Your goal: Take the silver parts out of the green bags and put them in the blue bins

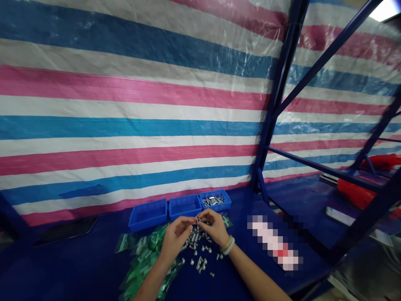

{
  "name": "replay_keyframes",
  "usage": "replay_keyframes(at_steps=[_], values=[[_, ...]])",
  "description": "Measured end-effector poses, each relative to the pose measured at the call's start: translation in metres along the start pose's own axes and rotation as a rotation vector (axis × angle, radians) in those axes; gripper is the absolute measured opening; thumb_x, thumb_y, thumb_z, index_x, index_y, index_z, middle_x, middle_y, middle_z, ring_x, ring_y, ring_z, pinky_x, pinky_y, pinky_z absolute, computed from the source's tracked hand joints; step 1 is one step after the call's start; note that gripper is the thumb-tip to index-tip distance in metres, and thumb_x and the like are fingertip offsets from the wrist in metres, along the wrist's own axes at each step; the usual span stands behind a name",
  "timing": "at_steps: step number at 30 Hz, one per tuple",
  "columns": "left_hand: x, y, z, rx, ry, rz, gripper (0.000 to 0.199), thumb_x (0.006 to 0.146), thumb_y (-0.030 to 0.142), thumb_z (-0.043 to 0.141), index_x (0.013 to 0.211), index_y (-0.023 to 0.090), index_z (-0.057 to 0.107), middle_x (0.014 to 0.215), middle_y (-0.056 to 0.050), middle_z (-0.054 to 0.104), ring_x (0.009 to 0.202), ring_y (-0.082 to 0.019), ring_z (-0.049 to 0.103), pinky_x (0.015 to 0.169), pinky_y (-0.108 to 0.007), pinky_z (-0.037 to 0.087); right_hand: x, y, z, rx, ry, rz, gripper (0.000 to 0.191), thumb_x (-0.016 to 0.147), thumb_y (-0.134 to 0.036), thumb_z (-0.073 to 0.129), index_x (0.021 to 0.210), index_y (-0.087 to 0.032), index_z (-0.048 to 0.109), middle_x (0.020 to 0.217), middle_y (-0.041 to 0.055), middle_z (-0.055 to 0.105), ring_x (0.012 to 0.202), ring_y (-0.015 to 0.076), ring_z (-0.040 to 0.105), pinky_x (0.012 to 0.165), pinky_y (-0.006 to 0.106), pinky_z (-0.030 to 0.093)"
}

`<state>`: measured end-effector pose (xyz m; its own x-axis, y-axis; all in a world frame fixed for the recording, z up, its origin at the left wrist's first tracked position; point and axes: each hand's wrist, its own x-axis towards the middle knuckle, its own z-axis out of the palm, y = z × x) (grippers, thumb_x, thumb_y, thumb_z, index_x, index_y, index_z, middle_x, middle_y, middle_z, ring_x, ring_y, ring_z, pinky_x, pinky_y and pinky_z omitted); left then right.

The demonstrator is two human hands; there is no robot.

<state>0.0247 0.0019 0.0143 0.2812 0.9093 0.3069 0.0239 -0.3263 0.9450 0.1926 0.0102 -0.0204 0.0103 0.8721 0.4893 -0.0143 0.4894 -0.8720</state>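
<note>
My right hand (215, 225), with a beaded bracelet on its wrist, pinches a small silvery metal fitting (198, 220) between thumb and index finger. One end of the fitting looks round; its exact kind is too small to make out. Close on the left, my left hand (178, 235) has its fingertips at the fitting, with thumb and index finger somewhat apart. Loose metal screws (200, 263) and short cylindrical pieces (196, 237) lie on the blue table under and in front of the hands, partly hidden by them.
Blue bins (148, 214) stand in a row behind the hands; the right bin (214, 200) holds metal cylinders. Green-tinted plastic bags (142, 265) pile up at left. A dark flat object (67, 230) lies farther left. A blue metal frame (266, 125) rises at right before striped sheeting (125, 83).
</note>
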Motion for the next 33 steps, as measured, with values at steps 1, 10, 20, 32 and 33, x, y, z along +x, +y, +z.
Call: replay_keyframes(at_steps=[1, 10, 20, 32, 33], values=[[0.000, 0.001, -0.001, 0.008, -0.018, 0.016, 0.015, 0.078, 0.029, 0.062, 0.086, 0.017, 0.064, 0.098, -0.010, 0.073, 0.099, -0.025, 0.067, 0.093, -0.040, 0.050, 0.003, 0.000, -0.003, -0.020, -0.002, -0.019, 0.016, 0.077, -0.033, 0.070, 0.084, -0.019, 0.063, 0.083, 0.0045, 0.069, 0.076, 0.0191, 0.067, 0.072, 0.032, 0.055], [0.016, -0.007, -0.038, 0.371, -0.012, 0.169, 0.015, 0.081, 0.023, 0.054, 0.091, 0.019, 0.066, 0.098, -0.007, 0.071, 0.099, -0.023, 0.065, 0.090, -0.040, 0.049, 0.028, 0.022, -0.067, -0.832, 0.312, -0.294, 0.023, 0.086, -0.029, 0.057, 0.105, -0.017, 0.064, 0.100, 0.0111, 0.068, 0.098, 0.0262, 0.056, 0.087, 0.043, 0.045], [-0.003, -0.001, -0.032, 1.038, -0.448, 0.186, 0.004, 0.065, 0.020, 0.068, 0.067, 0.022, 0.066, 0.108, -0.005, 0.055, 0.107, -0.027, 0.050, 0.091, -0.043, 0.037, 0.014, 0.026, -0.053, -0.948, 0.245, -0.363, 0.021, 0.087, -0.016, 0.048, 0.098, -0.020, 0.065, 0.092, 0.0072, 0.065, 0.093, 0.0246, 0.053, 0.083, 0.041, 0.043], [-0.002, 0.002, -0.023, 1.017, -0.336, 0.282, 0.009, 0.068, 0.011, 0.059, 0.069, 0.020, 0.060, 0.105, -0.005, 0.059, 0.102, -0.025, 0.054, 0.084, -0.037, 0.042, 0.012, 0.017, -0.039, -0.719, 0.249, -0.296, 0.018, 0.085, -0.015, 0.050, 0.091, -0.019, 0.066, 0.086, 0.0066, 0.067, 0.087, 0.0224, 0.058, 0.082, 0.039, 0.046], [0.000, 0.002, -0.022, 0.954, -0.305, 0.304, 0.010, 0.071, 0.012, 0.057, 0.073, 0.021, 0.060, 0.103, -0.004, 0.060, 0.101, -0.024, 0.055, 0.084, -0.035, 0.043, 0.012, 0.015, -0.036, -0.652, 0.234, -0.263, 0.017, 0.086, -0.017, 0.050, 0.092, -0.019, 0.066, 0.085, 0.0060, 0.067, 0.083, 0.0209, 0.060, 0.079, 0.037, 0.048]])
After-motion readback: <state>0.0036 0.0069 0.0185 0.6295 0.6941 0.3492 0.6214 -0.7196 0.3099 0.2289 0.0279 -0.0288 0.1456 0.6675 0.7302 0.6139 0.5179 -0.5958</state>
